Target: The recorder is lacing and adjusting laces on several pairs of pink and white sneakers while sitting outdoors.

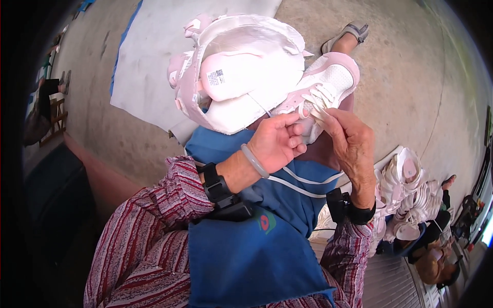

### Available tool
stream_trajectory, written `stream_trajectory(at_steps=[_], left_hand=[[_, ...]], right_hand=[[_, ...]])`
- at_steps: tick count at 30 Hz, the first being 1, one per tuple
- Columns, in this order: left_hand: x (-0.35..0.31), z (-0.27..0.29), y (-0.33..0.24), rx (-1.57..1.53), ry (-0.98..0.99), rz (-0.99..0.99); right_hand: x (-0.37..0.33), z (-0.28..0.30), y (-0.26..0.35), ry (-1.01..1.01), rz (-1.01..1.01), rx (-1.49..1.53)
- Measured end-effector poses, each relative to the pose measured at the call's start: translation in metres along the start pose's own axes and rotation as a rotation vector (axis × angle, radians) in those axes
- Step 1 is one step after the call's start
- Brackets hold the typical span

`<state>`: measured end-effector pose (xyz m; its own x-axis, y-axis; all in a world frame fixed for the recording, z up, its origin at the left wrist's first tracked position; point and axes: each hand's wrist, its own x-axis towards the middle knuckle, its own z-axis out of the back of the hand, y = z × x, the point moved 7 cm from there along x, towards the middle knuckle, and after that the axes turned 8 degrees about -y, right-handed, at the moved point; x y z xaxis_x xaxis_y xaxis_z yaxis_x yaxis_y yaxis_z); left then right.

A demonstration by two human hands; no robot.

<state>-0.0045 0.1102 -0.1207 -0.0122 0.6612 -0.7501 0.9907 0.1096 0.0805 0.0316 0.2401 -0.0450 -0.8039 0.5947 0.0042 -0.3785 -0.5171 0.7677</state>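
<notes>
A pink and white sneaker [328, 77] lies over my knee, toe pointing away to the right. White shoelace [319, 97] crosses its tongue. My left hand [277, 141] is at the heel side of the shoe, palm turned up and fingers curled, with thumb and forefinger pinching a loop of lace. Close beside it, my right hand [352, 138] grips another stretch of the lace between thumb and forefinger. Long lace ends [303, 180] hang below the hands across my blue apron [251, 262]. The hands partly hide the shoe's near end.
Left of the sneaker is a large white and pink rimmed piece [246, 110] holding a pale pink pad [228, 77] with a printed code. Stacked pink and white shoes [405, 195] stand at right. A person [436, 264] sits beyond them. A white sheet [144, 61] covers some floor.
</notes>
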Motion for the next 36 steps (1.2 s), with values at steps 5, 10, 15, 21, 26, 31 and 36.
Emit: stream_trajectory(at_steps=[5, 10, 15, 21, 26, 31, 36], left_hand=[[0.000, -0.001, 0.000, -0.009, 0.018, 0.008], [0.000, 0.002, -0.001, -0.002, -0.002, -0.003], [0.001, 0.004, 0.007, -0.042, 0.024, 0.041], [0.000, 0.003, 0.001, -0.004, 0.034, 0.020], [0.000, 0.003, 0.002, 0.047, 0.053, -0.025], [-0.006, 0.003, 0.002, 0.173, 0.079, -0.142], [-0.010, 0.005, -0.005, 0.430, 0.003, -0.342]], right_hand=[[0.003, 0.000, 0.003, 0.023, 0.045, -0.023], [0.005, -0.003, 0.006, 0.022, 0.033, -0.013], [0.004, -0.008, -0.002, 0.101, -0.109, 0.087], [0.018, -0.020, 0.000, 0.119, -0.054, 0.022], [0.017, -0.029, -0.007, 0.102, -0.109, 0.041], [0.007, -0.034, -0.004, 0.147, -0.167, 0.120], [0.006, -0.038, -0.008, 0.204, -0.164, 0.038]])
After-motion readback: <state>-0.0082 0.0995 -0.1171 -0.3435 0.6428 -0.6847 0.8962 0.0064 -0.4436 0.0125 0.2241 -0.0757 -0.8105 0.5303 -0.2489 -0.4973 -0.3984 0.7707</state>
